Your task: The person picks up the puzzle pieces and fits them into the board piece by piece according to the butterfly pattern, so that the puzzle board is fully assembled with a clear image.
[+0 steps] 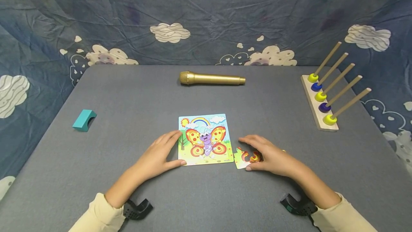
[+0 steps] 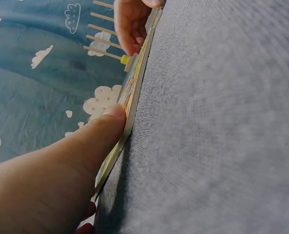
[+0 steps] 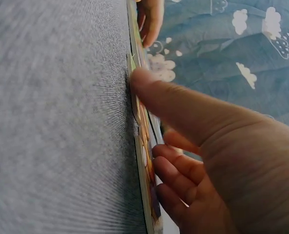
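Note:
A square butterfly puzzle [image 1: 206, 142] lies flat on the table in the head view. My left hand [image 1: 157, 155] rests at its left side, the thumb on the lower left corner and the fingertips along the left edge. In the left wrist view its thumb [image 2: 116, 111] lies on the board's rim. Right beside the puzzle, my right hand [image 1: 268, 155] arches over loose puzzle pieces [image 1: 239, 158] in green, red and yellow. Its thumb [image 3: 143, 80] touches the near edge of a piece, while the other fingers bend beside them. The palm hides part of the pieces.
A gold microphone [image 1: 212, 78] lies behind the puzzle. At the right stands a wooden peg rack [image 1: 313, 103] with yellow and blue rings on its rods. A teal arch block [image 1: 84, 120] is on the left, and a patterned cloth [image 1: 206, 17] hangs behind the table.

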`<action>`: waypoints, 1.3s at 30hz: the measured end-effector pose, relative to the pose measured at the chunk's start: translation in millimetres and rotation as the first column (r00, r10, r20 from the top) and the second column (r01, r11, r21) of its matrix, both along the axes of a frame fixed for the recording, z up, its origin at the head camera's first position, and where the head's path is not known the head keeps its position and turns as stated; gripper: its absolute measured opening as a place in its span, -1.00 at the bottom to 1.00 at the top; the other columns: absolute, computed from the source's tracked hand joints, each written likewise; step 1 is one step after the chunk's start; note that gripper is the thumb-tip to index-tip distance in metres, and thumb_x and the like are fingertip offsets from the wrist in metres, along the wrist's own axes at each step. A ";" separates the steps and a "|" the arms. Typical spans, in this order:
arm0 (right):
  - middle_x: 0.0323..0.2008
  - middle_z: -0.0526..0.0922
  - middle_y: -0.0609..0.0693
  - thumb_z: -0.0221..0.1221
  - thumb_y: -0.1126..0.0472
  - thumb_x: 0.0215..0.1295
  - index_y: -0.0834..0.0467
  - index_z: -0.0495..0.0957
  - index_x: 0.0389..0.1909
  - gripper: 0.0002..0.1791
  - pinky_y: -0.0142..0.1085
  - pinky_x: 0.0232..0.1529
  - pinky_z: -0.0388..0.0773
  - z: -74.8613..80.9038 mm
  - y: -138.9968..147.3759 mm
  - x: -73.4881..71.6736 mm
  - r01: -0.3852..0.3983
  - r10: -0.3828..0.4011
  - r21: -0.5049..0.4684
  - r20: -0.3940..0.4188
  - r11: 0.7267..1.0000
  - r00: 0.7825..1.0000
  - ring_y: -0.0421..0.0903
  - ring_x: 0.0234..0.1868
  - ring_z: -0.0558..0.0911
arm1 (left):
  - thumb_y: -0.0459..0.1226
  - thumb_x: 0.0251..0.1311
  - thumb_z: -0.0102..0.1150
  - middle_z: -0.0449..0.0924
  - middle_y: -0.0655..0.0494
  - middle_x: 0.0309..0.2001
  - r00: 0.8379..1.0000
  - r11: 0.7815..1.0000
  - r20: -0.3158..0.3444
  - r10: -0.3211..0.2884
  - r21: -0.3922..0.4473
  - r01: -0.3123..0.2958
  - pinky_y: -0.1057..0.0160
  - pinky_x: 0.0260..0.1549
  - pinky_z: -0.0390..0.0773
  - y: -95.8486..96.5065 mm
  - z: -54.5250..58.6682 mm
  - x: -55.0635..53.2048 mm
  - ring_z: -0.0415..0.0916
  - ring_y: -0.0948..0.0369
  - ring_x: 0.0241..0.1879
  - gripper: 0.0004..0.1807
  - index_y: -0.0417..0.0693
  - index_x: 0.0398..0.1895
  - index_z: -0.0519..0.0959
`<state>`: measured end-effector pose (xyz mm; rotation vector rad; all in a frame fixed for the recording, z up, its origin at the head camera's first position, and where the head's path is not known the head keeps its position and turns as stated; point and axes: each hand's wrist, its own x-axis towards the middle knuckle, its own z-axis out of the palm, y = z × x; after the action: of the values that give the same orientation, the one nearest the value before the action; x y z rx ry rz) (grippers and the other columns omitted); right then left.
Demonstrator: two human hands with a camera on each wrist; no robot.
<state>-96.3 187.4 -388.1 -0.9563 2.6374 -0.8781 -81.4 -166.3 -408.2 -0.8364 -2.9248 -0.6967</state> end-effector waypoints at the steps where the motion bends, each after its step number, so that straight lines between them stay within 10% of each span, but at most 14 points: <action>1: 0.11 0.34 0.08 0.38 0.05 -0.12 0.17 0.30 0.21 -0.19 0.03 0.06 0.24 -0.8 0.3 0.0 -0.004 0.004 0.007 -0.003 1.000 1.000 0.06 0.13 0.30 | 0.18 -0.03 0.16 0.18 -0.04 0.25 1.000 1.000 0.004 0.001 0.004 -0.001 0.00 0.13 0.16 -0.2 0.2 -0.1 0.13 0.03 0.22 -0.09 -0.17 0.30 0.17; 18: -0.27 0.48 -0.18 0.40 0.07 -0.18 0.12 0.51 -0.08 -0.44 -0.20 -0.15 0.17 -3.2 -2.5 1.2 -0.004 0.009 0.031 -0.149 1.000 0.989 -0.19 -0.21 0.39 | 0.20 -0.02 0.12 0.11 0.01 0.29 0.999 1.000 0.041 0.008 0.003 -0.008 0.01 0.13 0.16 0.9 0.8 0.1 0.07 0.06 0.24 -0.09 -0.15 0.31 0.17; 39: -0.11 0.50 0.00 0.39 0.08 -0.14 0.20 0.45 0.06 -0.33 -0.10 -0.01 0.22 2.6 -31.3 -1.5 0.000 -0.036 -0.144 -0.251 0.990 0.967 -0.06 -0.04 0.40 | 0.17 0.01 0.13 0.15 -0.08 0.26 0.998 0.992 0.033 -0.053 -0.111 0.057 0.07 0.13 0.19 23.7 9.5 -12.5 0.11 0.03 0.23 -0.10 -0.23 0.28 0.18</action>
<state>-97.7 156.0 -385.6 -1.1517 2.8293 -1.0230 -93.9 -142.5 -398.7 -0.9272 -3.0022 -0.5571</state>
